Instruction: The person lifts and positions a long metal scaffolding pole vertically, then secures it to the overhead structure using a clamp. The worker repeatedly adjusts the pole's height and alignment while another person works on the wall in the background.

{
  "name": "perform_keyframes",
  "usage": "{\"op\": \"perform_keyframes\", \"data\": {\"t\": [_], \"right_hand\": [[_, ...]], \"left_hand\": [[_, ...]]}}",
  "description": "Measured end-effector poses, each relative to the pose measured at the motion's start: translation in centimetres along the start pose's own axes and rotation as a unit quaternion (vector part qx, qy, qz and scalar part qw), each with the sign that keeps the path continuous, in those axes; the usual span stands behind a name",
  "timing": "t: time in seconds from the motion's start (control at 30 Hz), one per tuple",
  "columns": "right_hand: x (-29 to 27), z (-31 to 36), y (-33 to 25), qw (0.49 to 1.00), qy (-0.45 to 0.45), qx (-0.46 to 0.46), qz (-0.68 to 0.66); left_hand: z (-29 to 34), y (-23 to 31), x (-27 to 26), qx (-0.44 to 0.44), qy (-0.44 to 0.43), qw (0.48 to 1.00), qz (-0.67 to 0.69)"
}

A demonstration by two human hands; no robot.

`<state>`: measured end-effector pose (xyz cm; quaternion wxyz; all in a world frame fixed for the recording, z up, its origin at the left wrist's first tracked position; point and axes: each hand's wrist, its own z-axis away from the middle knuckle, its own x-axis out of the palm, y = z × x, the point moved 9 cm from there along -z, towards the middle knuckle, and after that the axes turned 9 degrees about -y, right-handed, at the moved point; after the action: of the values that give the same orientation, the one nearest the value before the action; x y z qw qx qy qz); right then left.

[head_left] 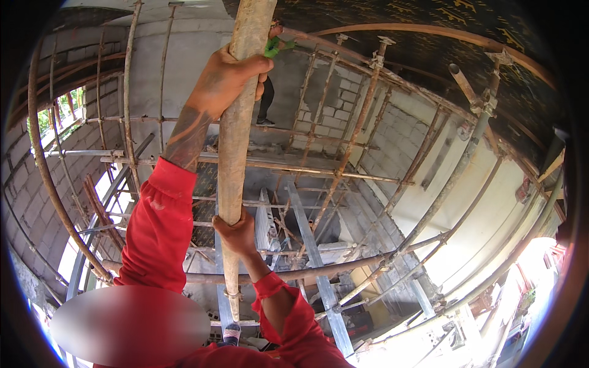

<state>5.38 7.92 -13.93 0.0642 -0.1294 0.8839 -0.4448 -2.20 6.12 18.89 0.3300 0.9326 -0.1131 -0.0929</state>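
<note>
Left hand (224, 81) and right hand (237, 235) both grip the pole (235, 144) (yellow print marks the dark panel (423, 44)).

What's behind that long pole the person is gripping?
Another person shows partly past the pole: something green, a dark leg and a shoe. Behind it too runs a horizontal scaffold tube. Most of that person is covered, apparently by the pole and left hand.

A grey block wall (40, 202) stands left, a pale wall (454, 195) right, dark panels (423, 13) overhead.
</note>
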Motion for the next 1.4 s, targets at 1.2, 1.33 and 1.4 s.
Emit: {"op": "perform_keyframes", "data": {"t": [1.2,1.33,1.4], "right_hand": [[0.2,0.0,0.4,1.000,-0.007,-0.013,0.006],[0.3,0.0,0.5,1.000,-0.009,-0.010,-0.013],[0.3,0.0,0.4,1.000,-0.009,-0.017,-0.016]], "left_hand": [[0.0,-0.2,-0.2,-0.013,0.019,1.000,0.006],[0.1,0.1,-0.1,-0.007,0.016,1.000,-0.003],[0.2,0.0,-0.2,-0.008,0.021,1.000,-0.002]]}}
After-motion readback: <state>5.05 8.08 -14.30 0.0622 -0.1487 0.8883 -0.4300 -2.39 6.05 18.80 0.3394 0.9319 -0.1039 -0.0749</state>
